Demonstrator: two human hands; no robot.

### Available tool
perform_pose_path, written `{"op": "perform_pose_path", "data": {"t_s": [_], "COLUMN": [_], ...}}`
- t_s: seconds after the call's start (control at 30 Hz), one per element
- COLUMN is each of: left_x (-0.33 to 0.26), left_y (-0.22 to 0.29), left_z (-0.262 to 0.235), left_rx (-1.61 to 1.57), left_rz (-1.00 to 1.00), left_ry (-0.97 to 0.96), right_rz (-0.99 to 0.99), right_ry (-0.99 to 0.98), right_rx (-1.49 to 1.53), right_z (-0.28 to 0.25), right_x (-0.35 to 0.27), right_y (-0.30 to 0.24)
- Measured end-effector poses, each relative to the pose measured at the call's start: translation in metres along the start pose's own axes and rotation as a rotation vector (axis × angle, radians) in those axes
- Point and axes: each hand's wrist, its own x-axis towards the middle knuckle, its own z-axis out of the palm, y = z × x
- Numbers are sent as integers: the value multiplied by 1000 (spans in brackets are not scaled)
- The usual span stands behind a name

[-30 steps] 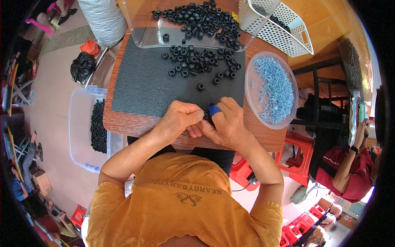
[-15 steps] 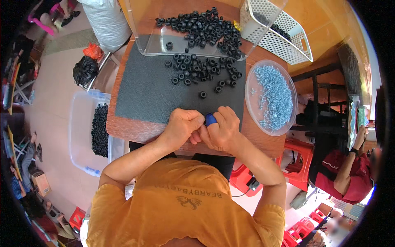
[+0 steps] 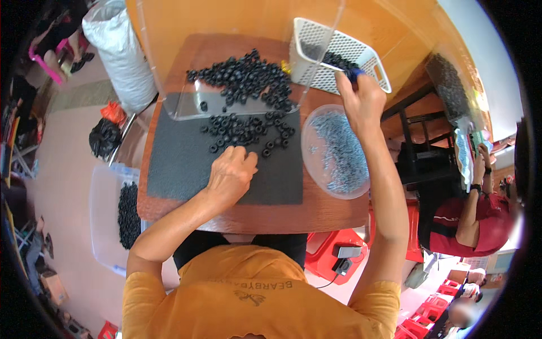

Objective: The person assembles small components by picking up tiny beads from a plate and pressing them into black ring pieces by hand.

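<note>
My left hand [image 3: 232, 176] rests palm down on the dark grey mat [image 3: 180, 164] with its fingers curled. Its fingertips are at the near edge of a scatter of small black ring-shaped parts [image 3: 231, 127]; whatever lies under them is hidden. My right hand [image 3: 363, 104] is raised beside the near right wall of a white perforated basket [image 3: 316, 73], which holds black pieces. A blue cover [image 3: 354, 74] shows at its bent fingers, close to the thumb. The hand looks closed, but what it holds, if anything, does not show.
A clear bin [image 3: 226, 116] lies open toward me with a heap of black parts. Right of the mat stands a round tub [image 3: 307, 164] of small pale-blue pieces. A plastic box [image 3: 107, 254] of black pieces is at left; a person in red [image 3: 480, 226] works at right.
My hands have parted. The right one moved from the table's front edge up to the basket; the left moved forward to the black parts, over where a single ring lay. The view shifted.
</note>
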Motion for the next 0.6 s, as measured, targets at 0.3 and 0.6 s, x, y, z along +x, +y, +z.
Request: {"op": "perform_pose_path", "data": {"t_s": [0.3, 0.6], "left_x": [9, 0], "left_y": [-7, 0], "left_z": [11, -7], "left_rx": [41, -144], "left_rz": [64, -46], "left_ry": [-76, 30], "right_rz": [197, 259], "right_ry": [-290, -470], "right_rx": [-226, 175], "right_z": [36, -14], "right_x": [57, -76], "right_y": [70, 24]}}
